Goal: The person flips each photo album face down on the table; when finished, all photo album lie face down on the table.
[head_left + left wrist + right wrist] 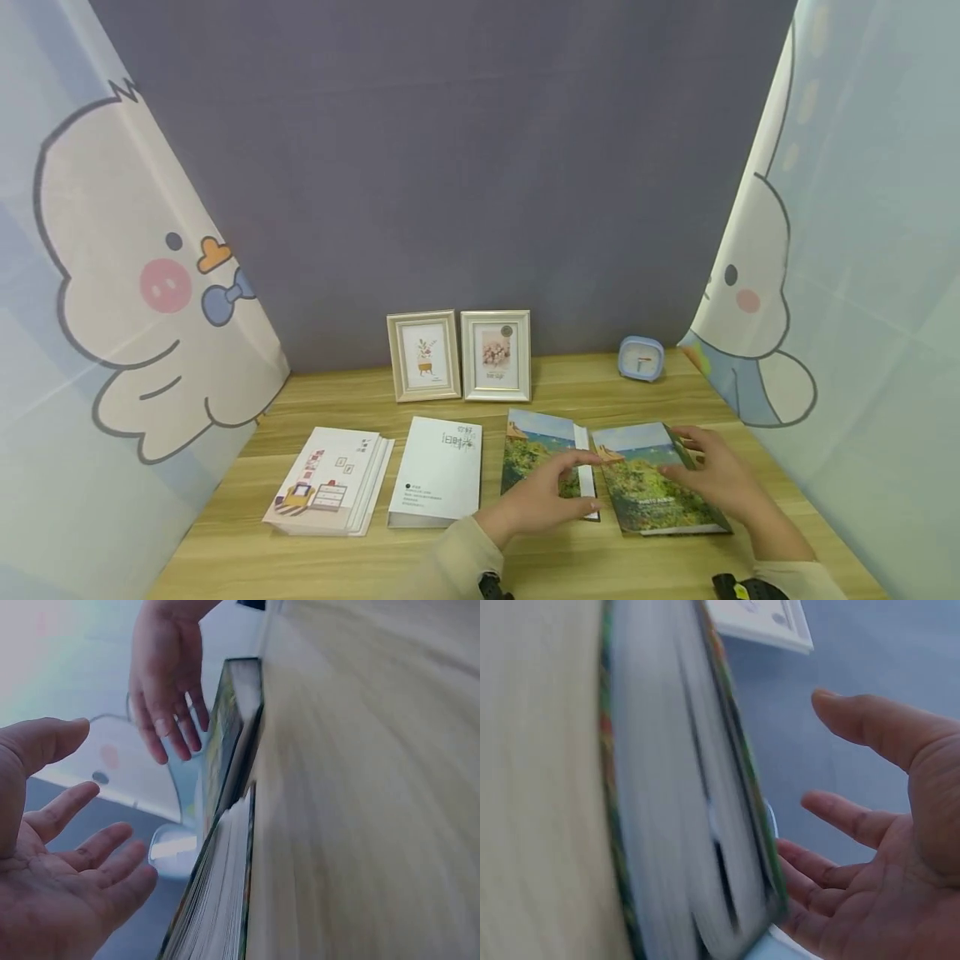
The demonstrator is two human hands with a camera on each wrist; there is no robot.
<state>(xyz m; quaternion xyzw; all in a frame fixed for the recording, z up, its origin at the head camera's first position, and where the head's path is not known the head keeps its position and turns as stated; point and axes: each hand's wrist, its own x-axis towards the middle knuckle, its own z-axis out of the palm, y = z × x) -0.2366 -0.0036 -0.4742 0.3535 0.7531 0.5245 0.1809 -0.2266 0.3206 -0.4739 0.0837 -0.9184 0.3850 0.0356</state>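
Two photo albums with a painted seaside garden cover lie side by side on the wooden table. My left hand (542, 500) is over the left album (528, 442), partly hiding its cover; its fingertips reach toward the gap between the two. Past the right edge of the right album (652, 504), my right hand (712, 473) has thumb and fingers spread. In the left wrist view the left hand (75, 862) shows a bare palm beside the album's page edges (225, 877). The right wrist view has the right hand (885, 832) loosely spread, holding nothing, next to a thick album (667, 787).
To the left lie a white book with a furniture drawing (322, 483) and a white book with Chinese lettering (437, 471). Behind them stand two picture frames (398, 354) (525, 354). A small blue clock (641, 358) is at the back right, and printed curtains (885, 250) flank the table.
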